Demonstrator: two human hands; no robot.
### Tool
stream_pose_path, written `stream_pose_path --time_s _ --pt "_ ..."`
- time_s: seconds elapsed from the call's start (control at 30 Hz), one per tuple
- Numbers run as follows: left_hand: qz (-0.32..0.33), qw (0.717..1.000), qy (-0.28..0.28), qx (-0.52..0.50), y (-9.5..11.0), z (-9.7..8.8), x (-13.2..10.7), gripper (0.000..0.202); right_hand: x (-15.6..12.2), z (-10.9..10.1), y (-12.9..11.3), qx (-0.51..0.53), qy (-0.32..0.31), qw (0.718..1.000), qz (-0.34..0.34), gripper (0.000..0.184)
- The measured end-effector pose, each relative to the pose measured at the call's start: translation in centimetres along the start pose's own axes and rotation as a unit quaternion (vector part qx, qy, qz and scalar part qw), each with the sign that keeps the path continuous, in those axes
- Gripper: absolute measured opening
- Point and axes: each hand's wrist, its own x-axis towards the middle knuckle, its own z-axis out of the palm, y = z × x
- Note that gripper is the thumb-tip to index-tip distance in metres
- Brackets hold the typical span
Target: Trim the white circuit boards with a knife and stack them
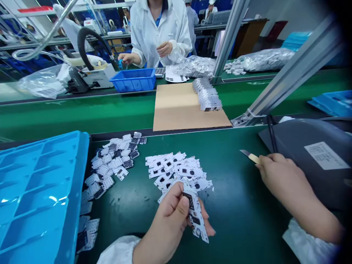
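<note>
The left hand (172, 216) is closed around a white circuit board (195, 216) with black patches, thumb on its face, holding it tilted above the near edge of the bench (236, 223). The right hand (283, 176), toward the bench's right edge, grips a small knife (250, 157) with a pale handle, its blade pointing away to the left and well apart from the board. Just beyond the left hand, a loose pile of similar boards (178, 170) lies mid-bench. Farther left, small white pieces (110, 161) spread from the far edge toward the near left corner, beside a blue tray (79, 154) along the left edge. A dark grey case (305, 141) with a label stands at the far right corner. Past the far edge, a cardboard sheet (176, 110) carries a row of stacked boards (207, 96), and a person in a white coat (162, 33) works behind a blue bin (134, 81).
</note>
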Motion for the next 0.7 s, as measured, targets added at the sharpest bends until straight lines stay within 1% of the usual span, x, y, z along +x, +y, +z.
stream_pose_path --time_s 0.03,0.1,0.2,0.3,0.37,0.43,0.47,0.53,0.63,0.7 --pt "0.009 1.0 -0.006 -0.009 -0.1 0.0 0.0 0.018 0.1 0.1 0.1 0.008 -0.005 1.0 0.0 0.02" --pt "0.024 0.999 -0.008 -0.026 -0.2 -0.1 0.0 0.015 0.2 -0.2 -0.5 0.05 -0.018 0.999 0.006 0.018" --pt "0.037 0.998 -0.019 -0.038 -0.4 -0.1 0.1 0.015 -0.2 -1.3 -3.3 0.178 -0.057 0.982 -0.004 0.023" --pt "0.042 0.998 -0.031 -0.048 -0.7 -0.2 0.2 0.015 -1.7 -2.5 -7.4 0.284 -0.073 0.955 -0.04 0.024" --pt "0.035 0.998 -0.026 -0.053 -0.9 -0.2 0.2 0.015 -2.8 -3.1 -9.8 0.369 -0.071 0.923 -0.078 0.018" --pt "0.027 0.998 -0.023 -0.054 -1.1 -0.2 0.2 0.014 -3.6 -3.6 -11.4 0.421 -0.069 0.896 -0.123 0.018" --pt "0.025 0.998 -0.024 -0.051 -1.1 -0.2 0.1 0.014 -3.9 -3.8 -11.8 0.43 -0.063 0.889 -0.146 0.019" --pt "0.027 0.998 -0.024 -0.041 -1.1 -0.1 0.1 0.016 -4.0 -3.9 -12.0 0.412 -0.034 0.889 -0.195 0.023" --pt "0.017 1.0 -0.011 -0.02 -1.0 -0.1 0.0 0.017 -3.7 -4.0 -11.6 0.32 0.035 0.911 -0.259 0.031" --pt "-0.001 1.0 0.003 -0.013 -1.1 -0.1 0.1 0.02 -3.5 -4.1 -11.4 0.249 0.073 0.923 -0.285 0.034"
